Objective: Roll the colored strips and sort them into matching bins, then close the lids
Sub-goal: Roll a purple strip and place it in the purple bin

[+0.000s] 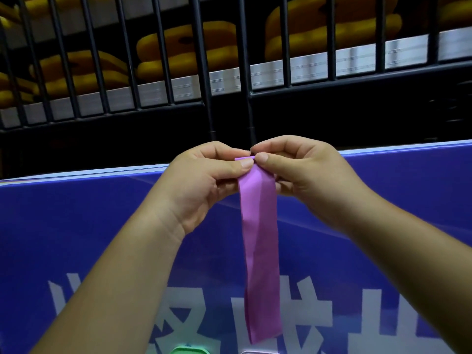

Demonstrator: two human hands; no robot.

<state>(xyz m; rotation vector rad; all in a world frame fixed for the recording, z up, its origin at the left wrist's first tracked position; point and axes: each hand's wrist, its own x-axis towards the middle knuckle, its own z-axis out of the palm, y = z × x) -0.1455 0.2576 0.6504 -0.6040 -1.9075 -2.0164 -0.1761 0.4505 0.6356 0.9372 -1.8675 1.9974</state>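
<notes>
Below, green container rim (189, 350), contents unseen.

Your left hand (204, 180) and your right hand (301, 175) are side by side, close together. Both pinch the top end of the strip (260, 251) between them. The rest of the strip hangs straight down below your hands. Behind it stands a board (76, 226). Above and behind the board is a fence (245, 72), with chunky shapes (184, 52) behind its bars. A lid (189, 350) peeks in at the bottom, left of the strip's low end.
</notes>
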